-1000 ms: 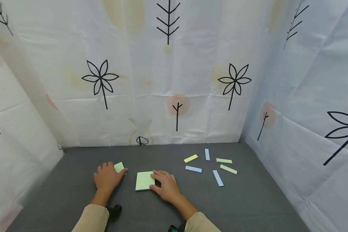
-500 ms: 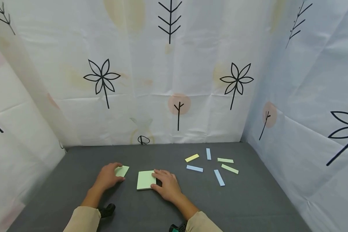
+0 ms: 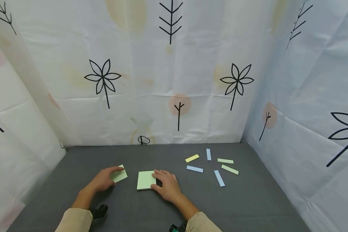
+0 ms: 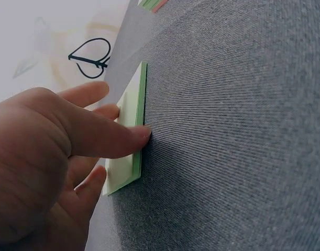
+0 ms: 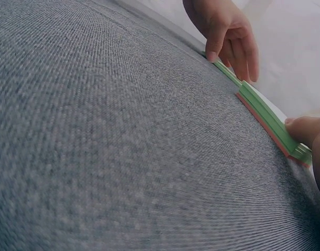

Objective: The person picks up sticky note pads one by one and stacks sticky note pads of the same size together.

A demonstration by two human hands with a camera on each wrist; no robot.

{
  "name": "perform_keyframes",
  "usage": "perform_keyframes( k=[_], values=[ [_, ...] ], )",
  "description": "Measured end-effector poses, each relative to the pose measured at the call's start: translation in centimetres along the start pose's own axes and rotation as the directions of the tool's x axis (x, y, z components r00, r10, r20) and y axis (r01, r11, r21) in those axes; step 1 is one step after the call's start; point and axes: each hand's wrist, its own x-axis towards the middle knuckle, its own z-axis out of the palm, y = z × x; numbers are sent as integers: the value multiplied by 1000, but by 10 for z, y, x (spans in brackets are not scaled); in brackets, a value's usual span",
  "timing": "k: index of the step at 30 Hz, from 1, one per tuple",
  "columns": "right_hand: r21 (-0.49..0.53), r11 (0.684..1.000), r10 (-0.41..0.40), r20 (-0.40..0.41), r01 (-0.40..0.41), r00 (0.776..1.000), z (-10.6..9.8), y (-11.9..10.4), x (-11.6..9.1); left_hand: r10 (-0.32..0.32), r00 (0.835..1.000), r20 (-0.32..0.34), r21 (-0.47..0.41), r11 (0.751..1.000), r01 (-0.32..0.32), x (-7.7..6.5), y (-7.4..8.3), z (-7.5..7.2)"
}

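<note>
"See that? The left hand (image 3: 103,179) has swung out and drawn a little nearer the person, and the small green pad (image 3: 120,176) has turned with it."

"Anything else different?"

"Not that I can see. The right hand (image 3: 167,187) is where it was, thumb and fingers clamped on the right side of the large green pad (image 3: 144,180), which has stayed put. I'd judge that the small one's angle is what's being worked on, with the other kept steady."

"Is the left hand gripping?"

"Yes, it looks clamped on the small pad, thumb at the near edge, other fingers round the far side. The pad is on the grey table (image 3: 150,211), left of the large one, with a gap between them."

"Which way does it point?"

"Askew. Its right edge slants from far left to near right, while the large pad sits almost square to the table. No long axis that I can make out: it seems roughly square, but the hand hides its left end"
</note>
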Motion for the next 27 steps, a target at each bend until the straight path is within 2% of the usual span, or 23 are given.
perform_keyframes(
  k=[6,14,18,21,25,27],
  values=[
    [-3,1000,1,2,-1,1000,-1,0,0,20,1000,5,-33,999,-20,-1,-2,1],
    [7,1000,6,-1,-6,1000,0,-2,0,39,997,-65,-30,999,-41,-6,-11,9],
    [13,1000,9,-1,-9,1000,0,-1,0,99,986,-137,52,994,-93,-9,-15,10],
    [11,1000,6,-6,-6,1000,1,-1,-1,125,976,-179,118,987,-105,-11,-15,10],
    [5,1000,-3,-18,3,1000,1,0,-1,175,964,-199,198,971,-136,-10,-13,9],
    [5,1000,-6,-21,6,1000,1,0,0,214,957,-195,255,953,-161,-10,-11,9]
  ],
)
